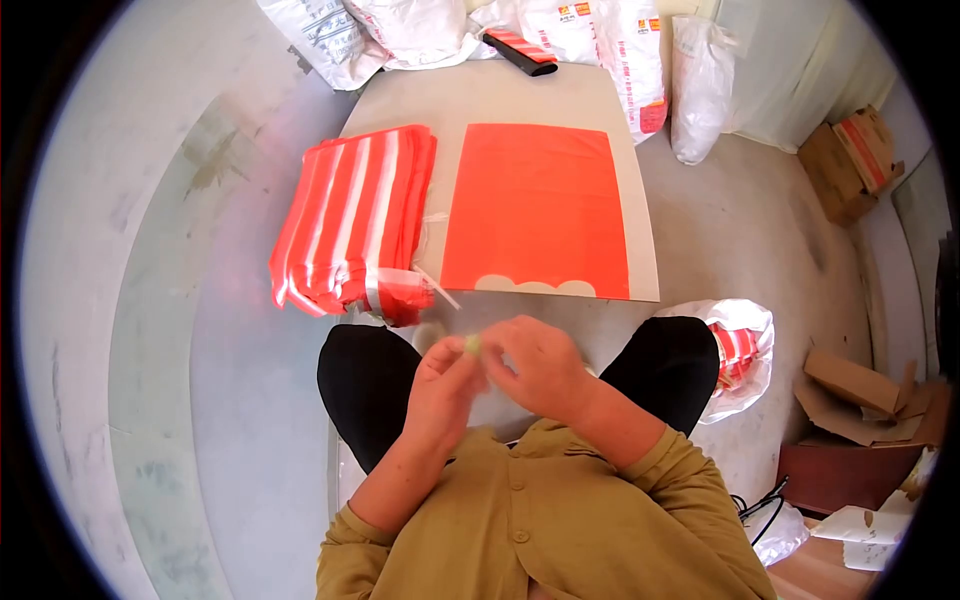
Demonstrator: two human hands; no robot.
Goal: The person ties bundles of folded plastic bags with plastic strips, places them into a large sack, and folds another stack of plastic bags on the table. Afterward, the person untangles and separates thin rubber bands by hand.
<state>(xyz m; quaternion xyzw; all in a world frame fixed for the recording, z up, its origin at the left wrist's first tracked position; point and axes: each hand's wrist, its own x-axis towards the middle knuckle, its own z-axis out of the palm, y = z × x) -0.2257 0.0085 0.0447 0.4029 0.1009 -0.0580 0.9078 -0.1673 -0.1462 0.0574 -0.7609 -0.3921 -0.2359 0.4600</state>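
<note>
Above my lap, my left hand (pixel 443 378) is closed in a pinch with a small pale yellow-green thing (pixel 472 344) at its fingertips, too small and blurred to name. Right beside it, my right hand (pixel 540 365) has its fingers bent and drawn together at that same thing; motion blur hides what they grip, if anything. A flat red plastic bag (pixel 538 205) with a scalloped near edge lies on the board just ahead of my hands. Left of it is a thick stack of red-and-white striped plastic bags (pixel 352 215), with a thin white strip (pixel 438 287) sticking out.
The tan board (pixel 635 230) carries a dark rolled item with a striped top (pixel 520 52) at its far edge. White printed sacks (pixel 630 60) stand behind. An open white sack of striped bags (pixel 738 355) sits by my right knee. Cardboard boxes (pixel 850 165) lie farther right.
</note>
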